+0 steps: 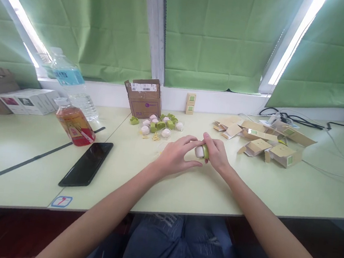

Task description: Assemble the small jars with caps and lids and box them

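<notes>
A small rounded white piece with a green cover point(201, 152) is gripped between the thumb and fingers of my right hand point(217, 154), above the table. Its exact kind I cannot make out. My left hand point(177, 154) is just left of it, index finger reaching to its top edge and thumb stretched apart below. Beyond my left hand lies a group of similar white rounded pieces point(165, 133) and loose green covers point(134, 120), partly on clear plastic. Small yellow bits point(156, 137) lie in front of them.
A brown carton point(144, 100) stands behind the group. Two small boxes point(190, 103) are stacked by the wall. Opened small cardboard boxes point(256, 147) and cables point(298, 119) lie at the right. At left are a phone point(86, 164), a drink bottle point(76, 125), a water bottle point(71, 81) and a dark strip point(30, 161).
</notes>
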The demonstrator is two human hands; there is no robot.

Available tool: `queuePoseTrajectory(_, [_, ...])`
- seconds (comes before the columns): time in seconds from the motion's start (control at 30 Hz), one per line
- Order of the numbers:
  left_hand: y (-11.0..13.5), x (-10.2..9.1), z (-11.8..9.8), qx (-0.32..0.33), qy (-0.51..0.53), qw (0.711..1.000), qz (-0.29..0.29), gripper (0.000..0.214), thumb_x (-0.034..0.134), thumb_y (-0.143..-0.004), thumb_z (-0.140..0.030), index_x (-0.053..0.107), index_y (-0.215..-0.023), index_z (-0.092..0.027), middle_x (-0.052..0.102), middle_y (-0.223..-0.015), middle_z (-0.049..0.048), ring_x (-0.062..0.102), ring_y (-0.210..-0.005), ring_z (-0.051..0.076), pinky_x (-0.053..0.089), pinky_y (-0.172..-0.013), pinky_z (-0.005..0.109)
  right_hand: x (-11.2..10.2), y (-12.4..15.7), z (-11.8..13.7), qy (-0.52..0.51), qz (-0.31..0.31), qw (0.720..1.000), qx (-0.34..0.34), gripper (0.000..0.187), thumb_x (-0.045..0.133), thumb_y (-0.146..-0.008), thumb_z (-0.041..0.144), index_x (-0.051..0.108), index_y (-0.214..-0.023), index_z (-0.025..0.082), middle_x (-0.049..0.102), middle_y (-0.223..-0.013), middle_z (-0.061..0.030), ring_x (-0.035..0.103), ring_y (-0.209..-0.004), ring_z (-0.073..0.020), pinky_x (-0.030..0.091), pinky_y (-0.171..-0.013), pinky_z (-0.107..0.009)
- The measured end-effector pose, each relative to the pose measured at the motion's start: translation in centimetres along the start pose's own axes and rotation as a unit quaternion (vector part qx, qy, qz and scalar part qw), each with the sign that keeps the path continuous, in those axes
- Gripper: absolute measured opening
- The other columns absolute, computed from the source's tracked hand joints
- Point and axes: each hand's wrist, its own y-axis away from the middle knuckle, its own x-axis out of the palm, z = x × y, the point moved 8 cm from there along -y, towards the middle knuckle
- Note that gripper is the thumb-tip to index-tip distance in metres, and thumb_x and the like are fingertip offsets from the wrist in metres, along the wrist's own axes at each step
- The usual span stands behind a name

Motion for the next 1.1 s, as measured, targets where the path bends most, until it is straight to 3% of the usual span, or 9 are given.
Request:
queuePoseTrajectory(0.07, [0.0, 0.1, 0.1, -0.003, -0.008, 1.0, -0.01, 0.045, 0.077, -0.084, -0.046, 0.066, -0.123, -0.024, 0.07, -0.116, 0.0094, 0.066, -0.094, 0.021, 0.05, -0.066, 0.028, 0.3, -0.1, 0.0, -0.021, 0.01, 1.0, 0.006, 0.065, 0.054, -0.087, 0.078, 0.062, -0.065, 0.017, 0.055, -0.05, -0.0009, 0.049, -0.036, -0.0123, 0.036, -0.031, -0.025])
queuePoseTrajectory(0.17, [0.1, -0.6, 1.2, -0.049, 0.006, 0.996, -0.071, 0.04, 0.078, -0.084, -0.041, 0.067, -0.116, -0.02, 0.072, -0.103, 0.0071, 0.064, -0.084, 0.018, 0.049, -0.063, 0.027, -0.1, -0.3, 0.5, -0.072, -0.017, 0.997, -0.015, 0.054, 0.059, -0.088, 0.073, 0.065, -0.083, 0.019, 0.051, -0.051, 0.0042, 0.05, -0.039, -0.0123, 0.043, -0.036, -0.025])
queuePoseTrajectory(0.33, [0.6, -1.8, 3.2, -0.136, 0.018, 0.978, -0.157, 0.041, 0.08, -0.08, -0.035, 0.066, -0.115, -0.02, 0.072, -0.1, 0.0061, 0.065, -0.083, 0.018, 0.049, -0.063, 0.027, -0.3, -0.2, 1.0, -0.008, -0.025, 0.999, -0.046, 0.047, 0.063, -0.089, 0.065, 0.062, -0.079, 0.02, 0.052, -0.052, 0.005, 0.05, -0.043, -0.0107, 0.044, -0.044, -0.024])
queuePoseTrajectory(0.47, [0.6, -1.7, 3.3, -0.116, -0.014, 0.982, -0.148, 0.041, 0.082, -0.079, -0.034, 0.066, -0.115, -0.02, 0.073, -0.104, 0.0068, 0.065, -0.089, 0.021, 0.051, -0.075, 0.034, 0.3, -0.3, 0.5, -0.024, 0.005, 1.0, -0.018, 0.044, 0.069, -0.085, 0.062, 0.061, -0.077, 0.02, 0.054, -0.05, 0.0048, 0.049, -0.043, -0.0112, 0.042, -0.045, -0.025])
queuePoseTrajectory(0.63, [0.3, -1.5, 2.5, -0.055, -0.11, 0.986, -0.116, 0.039, 0.078, -0.085, -0.04, 0.064, -0.116, -0.021, 0.073, -0.113, 0.0083, 0.064, -0.107, 0.028, 0.045, -0.093, 0.043, -0.2, -0.7, 0.1, -0.035, -0.015, 0.999, -0.015, 0.041, 0.069, -0.085, 0.059, 0.059, -0.077, 0.02, 0.051, -0.052, 0.005, 0.044, -0.044, -0.0109, 0.036, -0.046, -0.026])
queuePoseTrajectory(0.73, [0.4, -1.9, 2.9, -0.055, -0.15, 0.979, -0.127, 0.029, 0.069, -0.093, -0.039, 0.064, -0.114, -0.021, 0.073, -0.112, 0.0077, 0.065, -0.108, 0.027, 0.043, -0.094, 0.043, -0.6, -0.6, 0.4, 0.062, -0.046, 0.994, -0.08, 0.037, 0.062, -0.091, 0.054, 0.057, -0.076, 0.021, 0.057, -0.065, 0.0009, 0.049, -0.055, -0.0131, 0.039, -0.054, -0.028])
queuePoseTrajectory(0.9, [0.5, -2.5, 4.0, -0.083, -0.16, 0.973, -0.146, 0.013, 0.059, -0.096, -0.024, 0.064, -0.107, -0.021, 0.074, -0.109, 0.0065, 0.066, -0.103, 0.024, 0.043, -0.094, 0.041, 0.3, -0.2, 1.0, 0.284, -0.036, 0.942, -0.174, 0.029, 0.052, -0.097, 0.041, 0.053, -0.076, 0.022, 0.062, -0.078, -0.0036, 0.053, -0.069, -0.0176, 0.038, -0.064, -0.032])
queuePoseTrajectory(1.1, [0.5, -2.6, 4.5, -0.09, -0.164, 0.972, -0.144, 0.014, 0.055, -0.094, -0.015, 0.064, -0.104, -0.02, 0.074, -0.105, 0.0058, 0.066, -0.1, 0.023, 0.044, -0.092, 0.04, 1.2, -0.5, 0.2, 0.316, 0.003, 0.934, -0.168, 0.026, 0.049, -0.098, 0.038, 0.049, -0.076, 0.023, 0.061, -0.078, -0.0035, 0.053, -0.07, -0.0187, 0.037, -0.065, -0.032])
